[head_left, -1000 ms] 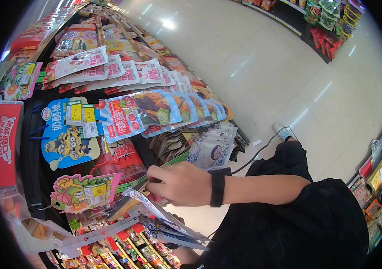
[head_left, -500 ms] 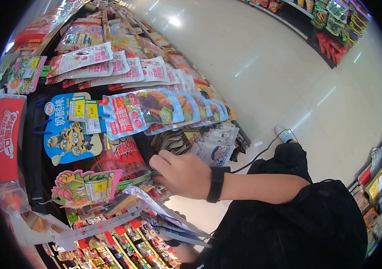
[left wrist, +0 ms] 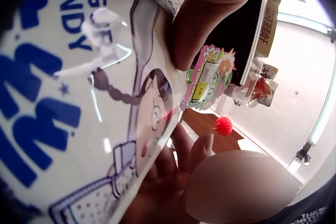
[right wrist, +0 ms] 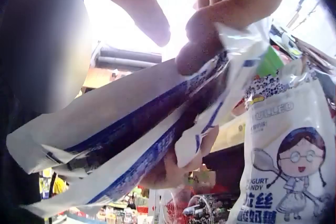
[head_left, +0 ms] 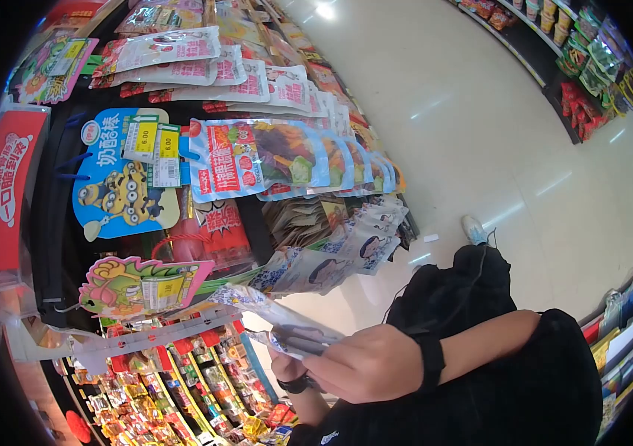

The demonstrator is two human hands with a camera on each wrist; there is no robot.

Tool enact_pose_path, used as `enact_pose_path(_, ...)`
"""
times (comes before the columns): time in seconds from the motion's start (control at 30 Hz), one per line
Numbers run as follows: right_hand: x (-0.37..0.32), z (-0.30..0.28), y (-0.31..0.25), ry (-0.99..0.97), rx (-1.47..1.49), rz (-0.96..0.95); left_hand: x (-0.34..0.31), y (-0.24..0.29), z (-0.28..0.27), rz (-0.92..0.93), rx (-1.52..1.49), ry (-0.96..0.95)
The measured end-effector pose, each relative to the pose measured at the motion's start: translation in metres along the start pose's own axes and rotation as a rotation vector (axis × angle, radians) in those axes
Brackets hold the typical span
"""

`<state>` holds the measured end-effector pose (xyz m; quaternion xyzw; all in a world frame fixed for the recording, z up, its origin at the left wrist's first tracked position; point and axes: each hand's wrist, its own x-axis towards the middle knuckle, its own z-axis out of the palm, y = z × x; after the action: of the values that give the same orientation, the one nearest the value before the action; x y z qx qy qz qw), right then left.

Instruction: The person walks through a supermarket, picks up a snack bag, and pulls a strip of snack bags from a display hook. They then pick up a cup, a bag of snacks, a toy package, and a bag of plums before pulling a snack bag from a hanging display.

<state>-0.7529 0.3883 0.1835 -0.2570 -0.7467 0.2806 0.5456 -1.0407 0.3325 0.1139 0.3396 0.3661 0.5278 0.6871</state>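
Observation:
Several white and blue yogurt candy packets point(head_left: 279, 316) are held in front of the body, below the display rack. Beneath and behind them, my left hand point(head_left: 284, 369) grips their lower part, mostly covered in the head view. From the other side my right hand point(head_left: 372, 364) holds the packets' edge, its fingertips point(right wrist: 191, 61) on the crinkled foil in the right wrist view. A large packet point(left wrist: 89, 98) printed with a braided cartoon figure fills the left wrist view. More of the same packets point(head_left: 324, 260) hang in a row on the rack just above.
Fruit snack pouches point(head_left: 257, 160) and white-pink pouches point(head_left: 175, 52) hang farther up the rack. A pink price card point(head_left: 142, 286) and a blue Minions card point(head_left: 127, 178) stick out at left. The tiled aisle floor point(head_left: 435, 82) lies to the right, with another shelf point(head_left: 547, 59) beyond.
My right hand has left the rack and come down to the packets in my left hand. The hanging yogurt candy row now reaches farther forward. The head view has shifted.

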Motion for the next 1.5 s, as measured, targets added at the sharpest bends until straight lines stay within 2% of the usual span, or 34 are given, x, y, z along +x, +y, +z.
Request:
enact_pose_path(0.1, -0.003, 0.018, -0.001, -0.157, -0.151, 0.107, 0.008, 0.002, 0.055, 0.101, 0.028, 0.229)
enact_pose_path(0.13, 0.001, 0.018, 0.000, -0.173, -0.160, 0.112, 0.011, 0.003, 0.050, 0.124, 0.066, 0.136)
enact_pose_path(0.23, 0.005, 0.019, 0.008, -0.273, -0.222, 0.178, 0.016, 0.003, 0.061, 0.105, 0.173, 0.135)
enact_pose_path(0.37, 0.010, 0.008, 0.024, -0.300, 0.037, 0.250, 0.019, -0.005, 0.066, 0.192, 0.278, 0.205)
enact_pose_path(0.5, 0.013, -0.023, 0.026, -0.301, 0.222, 0.185, 0.005, -0.015, 0.018, 0.136, 0.246, 0.308)
enact_pose_path(0.53, 0.014, -0.038, 0.028, -0.380, 0.274, 0.208, 0.011, -0.004, 0.031, 0.074, 0.167, 0.101)
enact_pose_path(0.63, 0.015, -0.078, 0.043, -0.274, 0.399, 0.301, 0.001, -0.019, 0.011, 0.200, 0.163, 0.423)
enact_pose_path(0.67, 0.012, -0.084, 0.054, -0.184, 0.430, 0.364, 0.012, -0.012, 0.033, 0.195, 0.057, 0.406)
enact_pose_path(0.77, 0.005, -0.084, 0.095, 0.021, 0.693, 0.612, 0.025, -0.002, 0.048, 0.223, 0.135, 0.324)
enact_pose_path(0.8, 0.003, -0.075, 0.114, 0.053, 0.735, 0.588, 0.024, -0.001, 0.044, 0.212, 0.079, 0.352)
enact_pose_path(0.87, 0.001, -0.061, 0.145, 0.119, 0.824, 0.533, 0.030, 0.006, 0.049, 0.155, 0.141, 0.233)
enact_pose_path(0.9, 0.002, -0.063, 0.148, 0.010, 0.744, 0.556, 0.033, 0.009, 0.052, 0.128, 0.173, 0.174)
enact_pose_path(0.97, 0.006, -0.066, 0.152, -0.205, 0.578, 0.594, 0.040, 0.010, 0.053, 0.099, 0.144, 0.176)
enact_pose_path(1.0, 0.002, -0.055, 0.158, -0.174, 0.526, 0.459, 0.043, 0.008, 0.050, 0.097, 0.131, 0.166)
enact_pose_path(1.07, 0.002, -0.052, 0.151, -0.328, 0.483, 0.509, 0.048, 0.006, 0.042, 0.073, 0.074, 0.112)
enact_pose_path(1.1, 0.004, -0.051, 0.147, -0.408, 0.462, 0.532, 0.049, 0.007, 0.042, 0.061, 0.081, 0.152)
enact_pose_path(1.17, 0.011, -0.051, 0.132, -0.445, 0.530, 0.529, 0.048, 0.009, 0.043, 0.036, 0.097, 0.238)
enact_pose_path(1.23, 0.003, -0.035, 0.124, -0.471, 0.584, 0.506, 0.047, 0.009, 0.040, 0.050, 0.080, 0.203)
enact_pose_path(1.3, 0.003, -0.026, 0.113, -0.391, 0.587, 0.498, 0.040, 0.009, 0.031, 0.067, 0.073, 0.225)
enact_pose_path(1.33, 0.001, -0.021, 0.110, -0.347, 0.582, 0.511, 0.039, 0.014, 0.035, 0.017, 0.097, 0.270)
enact_pose_path(1.4, 0.005, -0.013, 0.106, -0.196, 0.554, 0.510, 0.034, 0.023, 0.023, -0.032, 0.095, 0.220)
enact_pose_path(1.5, 0.009, -0.010, 0.106, -0.121, 0.511, 0.551, 0.030, 0.032, 0.024, -0.043, 0.079, 0.188)
